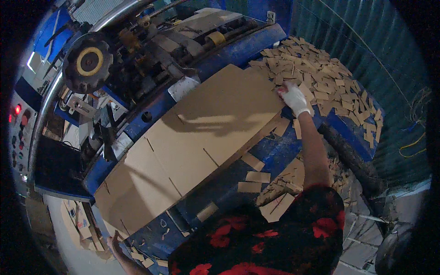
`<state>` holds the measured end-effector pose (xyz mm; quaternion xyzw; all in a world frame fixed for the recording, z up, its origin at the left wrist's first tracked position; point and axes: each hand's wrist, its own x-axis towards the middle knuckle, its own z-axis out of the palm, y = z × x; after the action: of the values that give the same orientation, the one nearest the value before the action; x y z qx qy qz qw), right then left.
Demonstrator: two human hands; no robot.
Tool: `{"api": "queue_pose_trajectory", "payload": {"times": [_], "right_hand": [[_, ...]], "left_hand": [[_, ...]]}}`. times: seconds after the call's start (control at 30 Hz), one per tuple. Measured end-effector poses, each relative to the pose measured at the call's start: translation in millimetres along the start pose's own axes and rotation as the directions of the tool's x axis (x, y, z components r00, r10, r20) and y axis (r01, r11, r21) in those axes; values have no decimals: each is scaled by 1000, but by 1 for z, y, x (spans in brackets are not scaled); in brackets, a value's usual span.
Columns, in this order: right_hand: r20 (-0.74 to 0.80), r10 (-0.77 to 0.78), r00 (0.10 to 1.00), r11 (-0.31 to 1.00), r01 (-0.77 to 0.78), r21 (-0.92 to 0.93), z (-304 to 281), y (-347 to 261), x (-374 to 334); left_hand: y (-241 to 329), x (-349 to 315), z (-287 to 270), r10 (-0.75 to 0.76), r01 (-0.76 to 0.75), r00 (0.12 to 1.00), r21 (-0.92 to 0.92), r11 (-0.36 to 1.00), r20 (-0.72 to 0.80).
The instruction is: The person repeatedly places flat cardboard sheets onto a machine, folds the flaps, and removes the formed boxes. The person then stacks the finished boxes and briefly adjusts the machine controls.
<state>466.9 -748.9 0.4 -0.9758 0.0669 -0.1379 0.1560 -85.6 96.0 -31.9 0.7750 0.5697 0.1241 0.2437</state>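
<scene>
One gloved right hand (294, 99), one left hand (115, 244), one slotted cardboard sheet (183, 149) between.

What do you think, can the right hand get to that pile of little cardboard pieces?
Probably yes: the white-gloved right hand is at the slotted cardboard sheet's right end, close beside the pile of little cardboard pieces, and nothing seems to block it.

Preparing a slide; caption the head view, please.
Left hand and gloved right hand at opposite ends of slotted cardboard, beside heaped cardboard scraps.
</scene>
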Motion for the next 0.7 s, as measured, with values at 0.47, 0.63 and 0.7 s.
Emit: {"api": "queue_pose_trajectory", "payload": {"times": [0.47,0.63,0.7], "right_hand": [[202,411,889,672,-445,592,59,-14,21],[-145,178,973,916,-110,387,29,-22,-15],[-28,70,997,981,-64,185,17,-25,-30]], "left_hand": [[-17,-5,5,26,-28,999,-62,998,-37],[-6,-19,-4,41,-41,997,3,999,-60],[-3,-26,-6,42,-41,996,19,999,-77]]}}
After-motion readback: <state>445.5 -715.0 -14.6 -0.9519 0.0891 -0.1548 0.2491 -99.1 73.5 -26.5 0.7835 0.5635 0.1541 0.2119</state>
